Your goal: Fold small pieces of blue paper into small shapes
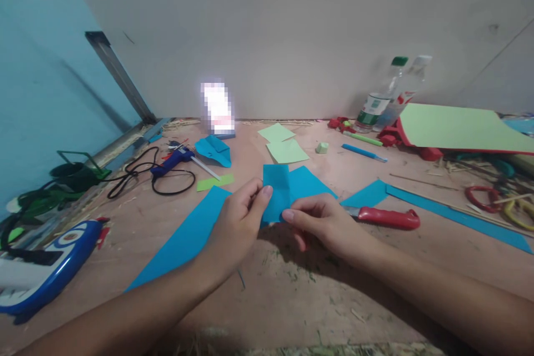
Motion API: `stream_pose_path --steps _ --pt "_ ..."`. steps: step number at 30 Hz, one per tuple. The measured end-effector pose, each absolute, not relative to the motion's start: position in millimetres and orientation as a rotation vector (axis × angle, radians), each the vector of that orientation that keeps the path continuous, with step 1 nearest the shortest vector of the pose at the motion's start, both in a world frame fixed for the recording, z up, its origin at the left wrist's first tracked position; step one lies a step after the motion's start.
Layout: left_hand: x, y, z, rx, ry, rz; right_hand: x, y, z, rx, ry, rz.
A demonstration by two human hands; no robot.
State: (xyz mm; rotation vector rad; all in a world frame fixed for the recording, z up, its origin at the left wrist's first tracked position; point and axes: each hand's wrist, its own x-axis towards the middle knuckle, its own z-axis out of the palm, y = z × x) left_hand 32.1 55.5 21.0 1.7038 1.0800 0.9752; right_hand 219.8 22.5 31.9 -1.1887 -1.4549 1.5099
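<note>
Between my two hands is a small blue paper piece (276, 192), held up above the table with a faint crease across it. My left hand (245, 208) pinches its left edge between thumb and fingers. At its lower right corner, my right hand (319, 219) grips it with thumb and forefinger. Behind it lies a larger blue paper sheet (311, 182). A long blue paper sheet (183, 236) runs partly under my left forearm. Just right of my right hand lies a red-handled knife (387, 218), its blade partly hidden.
A glue gun (173, 162) with its cord, folded blue paper (213, 150) and a lit phone (217, 108) stand left. Green paper squares (287, 150), a blue pen (364, 152), bottles (373, 111), scissors (484, 198) and blue strips (459, 217) lie behind and right.
</note>
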Motion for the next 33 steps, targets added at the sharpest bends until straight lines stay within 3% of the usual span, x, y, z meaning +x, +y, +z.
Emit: stream_pose_path --steps 33 --pt "32.3 49.7 16.1 1.661 0.878 0.749 223.9 22.8 22.9 -1.082 -1.142 1.412"
